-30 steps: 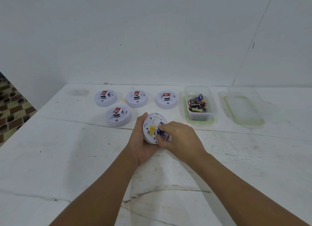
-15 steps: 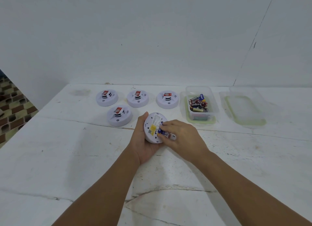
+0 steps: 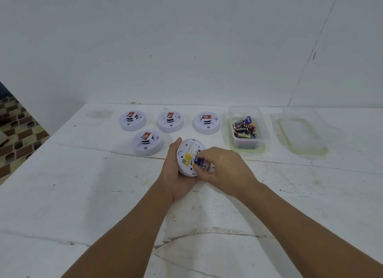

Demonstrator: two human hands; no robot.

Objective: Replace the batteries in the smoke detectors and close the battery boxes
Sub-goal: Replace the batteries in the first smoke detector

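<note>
My left hand (image 3: 176, 174) cradles a white round smoke detector (image 3: 187, 155), tilted with its back side toward me; a yellow label shows on it. My right hand (image 3: 226, 169) pinches a blue battery (image 3: 198, 162) at the detector's battery bay. A small white piece shows under my right fingers; I cannot tell what it is. Several other white detectors stand face up on the table: three in a back row (image 3: 132, 120), (image 3: 170, 121), (image 3: 206, 122) and one nearer (image 3: 147, 141).
A clear plastic box (image 3: 263, 130) holding several batteries stands at the back right, on a green-rimmed base. Its clear lid (image 3: 302, 134) lies further right. The white table (image 3: 83, 194) meets a white wall behind; patterned floor shows past its left edge.
My right fingers have shifted slightly on the battery at the detector's bay. The detector stays tilted in my left hand, almost in the same place.
</note>
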